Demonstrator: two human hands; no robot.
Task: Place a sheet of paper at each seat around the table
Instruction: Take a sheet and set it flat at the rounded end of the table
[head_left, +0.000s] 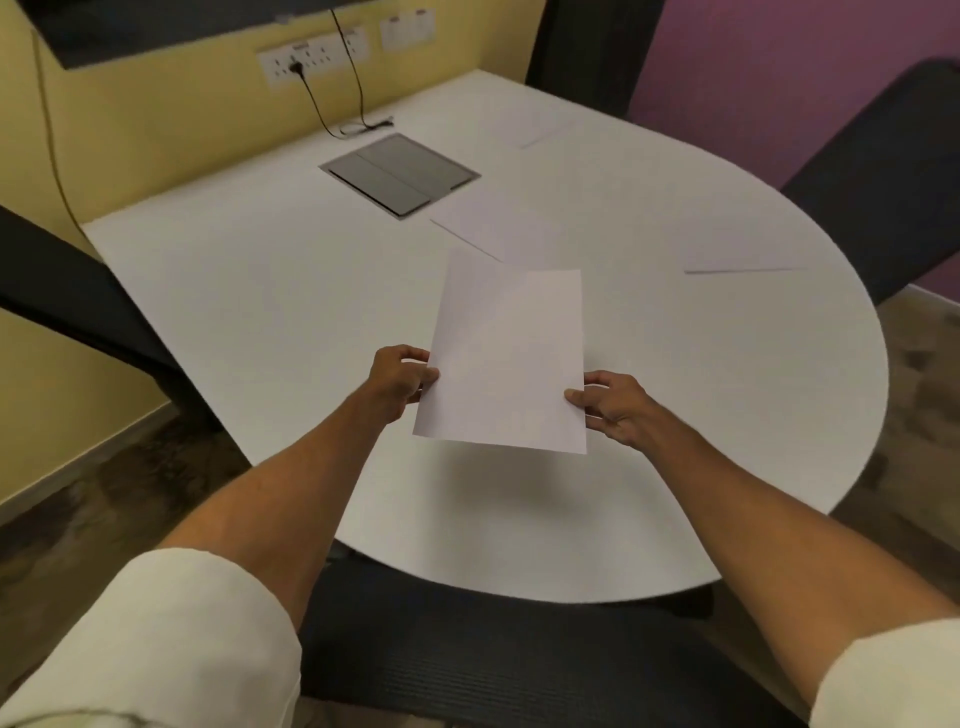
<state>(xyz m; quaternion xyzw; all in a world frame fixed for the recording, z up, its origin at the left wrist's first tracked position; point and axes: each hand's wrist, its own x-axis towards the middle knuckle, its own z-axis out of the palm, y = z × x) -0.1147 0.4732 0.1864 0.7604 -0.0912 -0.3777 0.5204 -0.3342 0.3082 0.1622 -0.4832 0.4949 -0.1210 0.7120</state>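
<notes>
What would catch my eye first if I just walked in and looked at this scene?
Most likely the white sheet of paper held above the near edge of the pale table, pinched at its sides by the left hand and the right hand. Next, the grey hatch set into the tabletop towards the yellow wall, and the faint sheets already lying flat on the right, such as one by a dark chair.

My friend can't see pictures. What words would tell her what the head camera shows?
Two bare hands, left hand and right hand, hold a white sheet of paper by its side edges above a white table with a rounded end. Three more sheets lie on the table's right and far side, and dark chairs stand around it.
</notes>
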